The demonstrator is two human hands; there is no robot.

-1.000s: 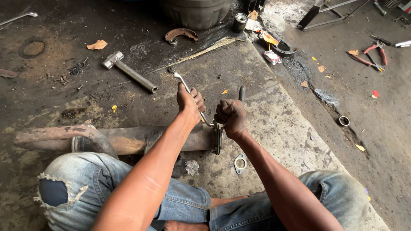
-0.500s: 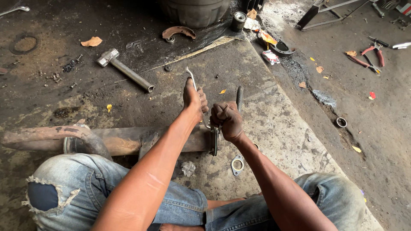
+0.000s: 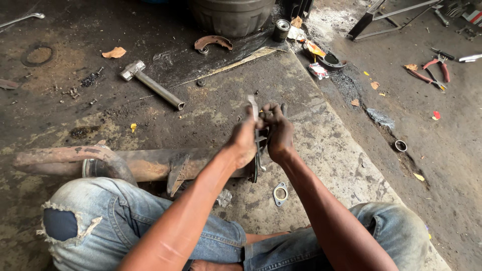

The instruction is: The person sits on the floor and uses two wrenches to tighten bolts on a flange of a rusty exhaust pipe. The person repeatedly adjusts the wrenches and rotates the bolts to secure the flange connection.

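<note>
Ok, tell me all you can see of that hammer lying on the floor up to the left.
The hammer lies flat on the dark, stained concrete floor, up and left of both hands. It has a blocky grey metal head at its upper-left end and a straight metal pipe handle running down to the right, ending in an open hollow tip. It looks worn and dull. No hand touches it; small bits of debris lie around it.
</note>
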